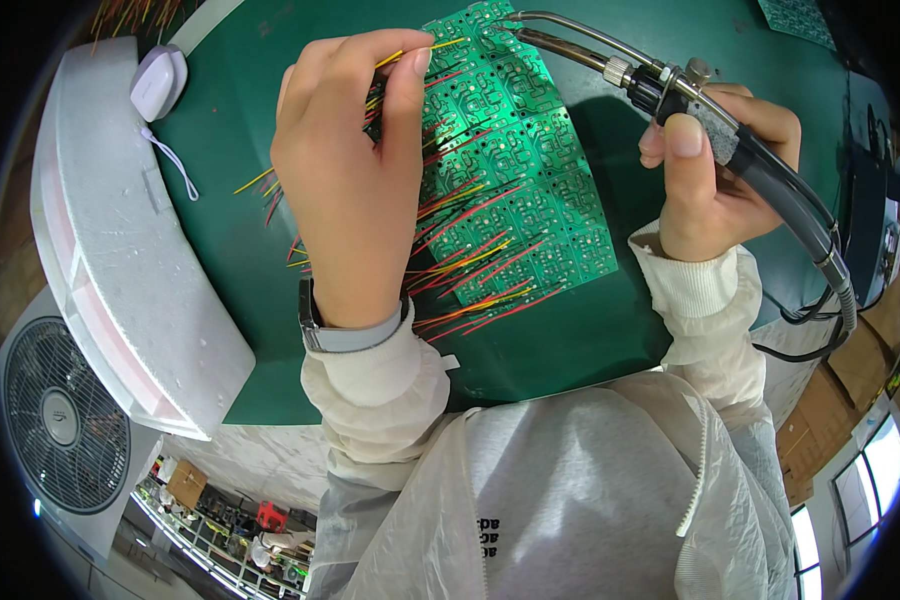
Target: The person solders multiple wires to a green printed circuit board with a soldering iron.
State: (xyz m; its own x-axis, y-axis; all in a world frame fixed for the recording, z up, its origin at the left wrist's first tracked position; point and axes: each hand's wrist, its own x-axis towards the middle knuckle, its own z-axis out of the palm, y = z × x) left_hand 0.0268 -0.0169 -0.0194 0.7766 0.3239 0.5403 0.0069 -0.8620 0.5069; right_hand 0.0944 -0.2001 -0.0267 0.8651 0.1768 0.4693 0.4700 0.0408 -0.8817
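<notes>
A green circuit board panel (pixel 570 200) lies on the green work mat, with rows of red, yellow and black wires sticking out over its left side. My left hand (pixel 355 150) is above the panel's left edge, thumb and forefinger pinching a yellow wire (pixel 450 43) whose tip points right onto the board. My right hand (pixel 715 170) grips a soldering iron (pixel 670 95) with a thin metal feed tube fixed along it. The iron's tip and the tube's end meet over the panel's top edge, a little right of the yellow wire's tip.
On the left stands a long white foam box (pixel 140 240), with a small pale case (pixel 159 84) and its strap beside it. A fan (pixel 65 415) is at the lower left. Another green board (pixel 800 20) lies at the top right. The iron's cable (pixel 840 300) hangs at the right.
</notes>
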